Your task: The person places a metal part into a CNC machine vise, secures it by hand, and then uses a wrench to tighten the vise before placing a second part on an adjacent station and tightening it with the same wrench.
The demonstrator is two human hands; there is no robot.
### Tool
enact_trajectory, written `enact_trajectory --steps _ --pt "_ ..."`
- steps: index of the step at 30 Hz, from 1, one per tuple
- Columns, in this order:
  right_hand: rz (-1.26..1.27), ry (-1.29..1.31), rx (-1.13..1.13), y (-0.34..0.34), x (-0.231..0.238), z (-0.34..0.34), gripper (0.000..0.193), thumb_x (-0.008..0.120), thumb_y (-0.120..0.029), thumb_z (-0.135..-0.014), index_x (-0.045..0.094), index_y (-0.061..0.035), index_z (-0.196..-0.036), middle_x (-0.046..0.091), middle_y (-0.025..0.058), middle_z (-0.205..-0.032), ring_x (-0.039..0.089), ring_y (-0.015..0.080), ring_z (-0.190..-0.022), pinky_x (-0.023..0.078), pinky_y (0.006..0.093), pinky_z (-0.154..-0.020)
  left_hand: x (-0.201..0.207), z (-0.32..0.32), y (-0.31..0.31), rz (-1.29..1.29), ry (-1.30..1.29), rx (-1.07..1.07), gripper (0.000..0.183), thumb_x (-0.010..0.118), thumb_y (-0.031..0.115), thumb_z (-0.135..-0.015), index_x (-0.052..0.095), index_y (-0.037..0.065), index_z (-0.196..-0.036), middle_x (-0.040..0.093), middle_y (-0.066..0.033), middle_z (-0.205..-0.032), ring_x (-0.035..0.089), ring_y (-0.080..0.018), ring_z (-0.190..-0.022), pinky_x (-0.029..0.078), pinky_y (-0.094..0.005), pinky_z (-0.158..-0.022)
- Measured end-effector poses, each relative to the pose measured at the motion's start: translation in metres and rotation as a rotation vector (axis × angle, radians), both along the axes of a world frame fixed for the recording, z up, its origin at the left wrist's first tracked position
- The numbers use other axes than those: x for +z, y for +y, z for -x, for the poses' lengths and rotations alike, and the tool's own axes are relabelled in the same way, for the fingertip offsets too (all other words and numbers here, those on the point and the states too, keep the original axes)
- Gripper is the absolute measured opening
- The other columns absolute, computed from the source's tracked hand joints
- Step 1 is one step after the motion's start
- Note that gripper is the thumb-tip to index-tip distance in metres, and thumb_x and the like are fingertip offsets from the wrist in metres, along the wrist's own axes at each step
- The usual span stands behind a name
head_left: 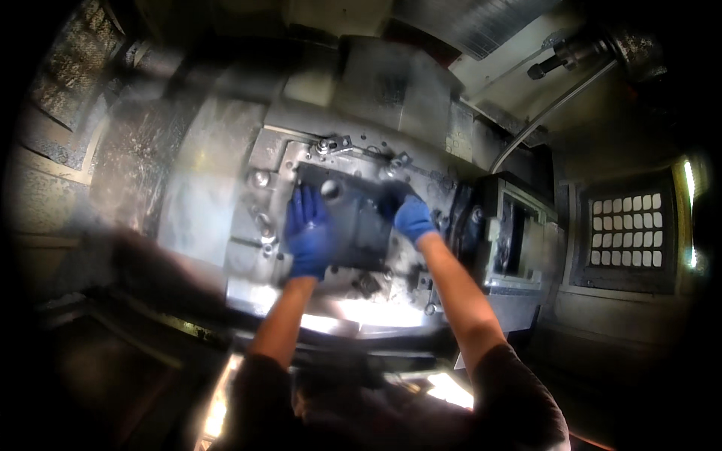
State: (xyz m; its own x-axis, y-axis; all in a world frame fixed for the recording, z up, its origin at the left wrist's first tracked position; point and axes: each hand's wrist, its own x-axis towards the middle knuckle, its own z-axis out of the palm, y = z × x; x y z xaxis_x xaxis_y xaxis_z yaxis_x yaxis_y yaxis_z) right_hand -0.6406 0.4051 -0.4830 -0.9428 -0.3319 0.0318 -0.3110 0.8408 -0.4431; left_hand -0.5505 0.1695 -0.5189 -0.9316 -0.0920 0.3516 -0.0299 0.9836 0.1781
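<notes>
A dark, flat rectangular metal plate with a round hole near its far left part lies on a grey metal fixture. My left hand, in a blue glove, lies over the plate's left edge, its fingers stretched out and pointing away from me. At the plate's right side is my right hand, also blue-gloved. Its fingers reach into a dark, blurred patch, so their grip and anything in them are hidden. A bolted clamp sits on the fixture beyond the plate.
Several bolts and clamps surround the plate, including a bolt on the left. Further right stands a metal frame-like block. A spindle-like tool projects at the upper right, with a thin pipe below it. Grey sheet-metal covers slope on the left.
</notes>
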Motion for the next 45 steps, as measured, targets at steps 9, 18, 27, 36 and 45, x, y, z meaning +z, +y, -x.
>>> enact_trajectory --steps 9,18,27,36,45 --pt "-0.219 0.244 0.059 -0.029 -0.003 -0.032 0.061 0.056 -0.035 -0.090 0.043 -0.0091 -0.143 0.055 0.0141 -0.136 0.045 0.0319 -0.132 0.033 0.0410 -0.112 0.001 0.000 -0.005 -0.187 -0.007 -0.123 0.056 0.049 0.027 -0.093 0.043 -0.004 -0.139 0.039 -0.0227 -0.148 0.036 -0.0413 -0.138 0.024 -0.0497 -0.116" --pt "-0.071 0.148 0.184 -0.056 -0.021 -0.023 0.066 0.055 -0.029 -0.090 0.034 -0.0058 -0.148 0.032 0.0163 -0.153 0.027 0.0360 -0.143 0.023 0.0481 -0.116 0.027 0.017 -0.004 -0.323 0.028 -0.137 0.062 0.054 0.028 -0.090 0.039 -0.001 -0.143 0.039 -0.0223 -0.147 0.037 -0.0407 -0.136 0.027 -0.0491 -0.114" --pt "-0.048 0.185 0.134 -0.060 -0.013 -0.070 0.062 0.066 -0.022 -0.086 0.044 -0.0054 -0.141 0.041 0.0224 -0.146 0.038 0.0422 -0.136 0.031 0.0523 -0.112 0.011 0.030 -0.008 -0.229 -0.040 -0.137 0.064 0.052 0.032 -0.092 0.037 -0.001 -0.144 0.036 -0.0217 -0.150 0.031 -0.0371 -0.142 0.022 -0.0495 -0.117" --pt "-0.007 0.179 0.216 -0.060 -0.006 -0.076 0.062 0.065 -0.024 -0.087 0.044 -0.0045 -0.142 0.040 0.0196 -0.147 0.038 0.0408 -0.135 0.033 0.0508 -0.111 0.002 0.046 -0.011 -0.210 -0.047 -0.101 0.063 0.047 0.033 -0.095 0.035 -0.002 -0.146 0.033 -0.0204 -0.153 0.029 -0.0342 -0.144 0.018 -0.0486 -0.119" --pt "0.095 0.073 0.193 -0.055 0.000 -0.073 0.059 0.064 -0.020 -0.088 0.044 -0.0043 -0.141 0.043 0.0200 -0.145 0.040 0.0377 -0.135 0.031 0.0478 -0.114 0.035 0.014 0.027 -0.376 0.065 0.129 0.062 0.052 0.034 -0.093 0.040 0.001 -0.143 0.036 -0.0238 -0.150 0.034 -0.0412 -0.138 0.025 -0.0526 -0.114"
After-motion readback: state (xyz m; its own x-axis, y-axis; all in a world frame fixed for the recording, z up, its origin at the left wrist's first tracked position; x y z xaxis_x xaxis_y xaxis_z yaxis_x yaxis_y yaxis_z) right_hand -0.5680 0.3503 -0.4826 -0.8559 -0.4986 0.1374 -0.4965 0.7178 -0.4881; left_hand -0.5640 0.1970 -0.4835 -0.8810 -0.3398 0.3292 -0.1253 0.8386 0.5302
